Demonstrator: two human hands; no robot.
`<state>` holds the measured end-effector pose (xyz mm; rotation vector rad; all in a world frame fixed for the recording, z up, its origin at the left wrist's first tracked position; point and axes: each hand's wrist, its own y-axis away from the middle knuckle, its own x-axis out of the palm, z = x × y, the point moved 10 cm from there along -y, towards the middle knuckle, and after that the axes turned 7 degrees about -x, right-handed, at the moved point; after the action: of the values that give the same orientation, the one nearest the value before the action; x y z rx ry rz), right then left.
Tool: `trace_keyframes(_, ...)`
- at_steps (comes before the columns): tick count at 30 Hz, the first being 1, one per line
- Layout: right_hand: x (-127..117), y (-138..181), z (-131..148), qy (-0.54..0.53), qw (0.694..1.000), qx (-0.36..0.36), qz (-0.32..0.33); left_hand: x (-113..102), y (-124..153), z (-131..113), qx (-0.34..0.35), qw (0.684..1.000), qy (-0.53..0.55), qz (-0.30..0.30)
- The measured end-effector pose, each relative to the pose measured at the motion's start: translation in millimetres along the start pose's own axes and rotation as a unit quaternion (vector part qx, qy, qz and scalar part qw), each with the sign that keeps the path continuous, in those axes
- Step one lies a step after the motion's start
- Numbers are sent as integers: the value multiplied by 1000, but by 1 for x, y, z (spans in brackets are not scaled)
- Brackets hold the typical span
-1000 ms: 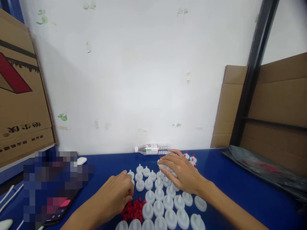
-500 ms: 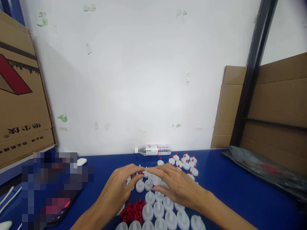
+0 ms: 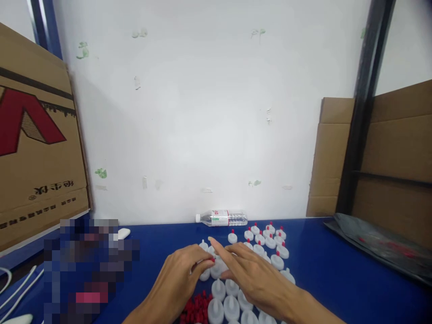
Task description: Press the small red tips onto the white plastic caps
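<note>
My left hand (image 3: 184, 274) is closed, its thumb and fingertips pinching a small red cap (image 3: 212, 259). Facing it, my right hand (image 3: 251, 272) has its index finger stretched out past the left fingertips and its thumb apart below. A white round lid with a spout (image 3: 218, 269) shows between the two hands; whether the right fingers touch it is unclear. Several similar white lids (image 3: 231, 308) stand spout-up under and in front of the hands. Loose red caps (image 3: 196, 308) lie piled below my left hand, partly hidden by it.
White lids with red caps on their spouts (image 3: 270, 241) stand at the back right. A clear plastic bottle (image 3: 222, 218) lies against the wall. Dark plastic bags (image 3: 378, 245) rest at the right, a cardboard box (image 3: 40, 135) at the left, and white cables (image 3: 20, 288) at the left edge.
The view has shifted, so the scene sits lower and further right. My right index finger now points further up past the left fingertips. The left hand still pinches a red cap.
</note>
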<state>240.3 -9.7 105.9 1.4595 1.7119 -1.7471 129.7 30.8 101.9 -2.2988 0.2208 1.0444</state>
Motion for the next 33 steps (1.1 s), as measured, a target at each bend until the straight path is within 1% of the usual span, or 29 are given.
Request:
trace_keyframes(6, -4, -9, 15, 22, 999, -44, -19, -2, 9, -22, 65, 998, 1, 18)
trace_keyframes(11, -2, -7, 18, 22, 998, -47, -28, -4, 12, -25, 67, 998, -9, 18)
trace_keyframes(14, -4, -6, 21, 20, 998, -47, -35, -8, 13, -29, 85, 996, -13, -4)
trace_keyframes(17, -6, -8, 19, 0, 999, -41, -29, -8, 13, -27, 77, 996, -31, -13)
trace_keyframes(19, -8, -10, 14, -49, 998, -28, -32, -10, 12, -23, 64, 997, -37, -18)
trace_keyframes(21, -12, -11, 2, -92, 995, -2, -45, -16, 12, -22, 74, 995, -44, -43)
trace_keyframes(23, -14, -9, -17, -108, 991, 49, -58, -25, 13, -23, 100, 990, -68, -75)
trace_keyframes(25, -12, -2, -40, -104, 986, 118, -56, -32, 14, -23, 125, 982, -98, -100)
trace_keyframes(26, -9, 2, -51, -100, 983, 149, -47, -36, 14, -22, 130, 979, -110, -113)
trace_keyframes(28, 1, 10, -65, -97, 978, 187, -7, -42, 14, -19, 130, 975, -123, -134)
trace_keyframes(30, 15, 17, -72, -109, 972, 202, 50, -46, 14, -18, 128, 972, -130, -148)
trace_keyframes(33, 33, 25, -74, -151, 957, 214, 124, -43, 14, -20, 130, 970, -141, -148)
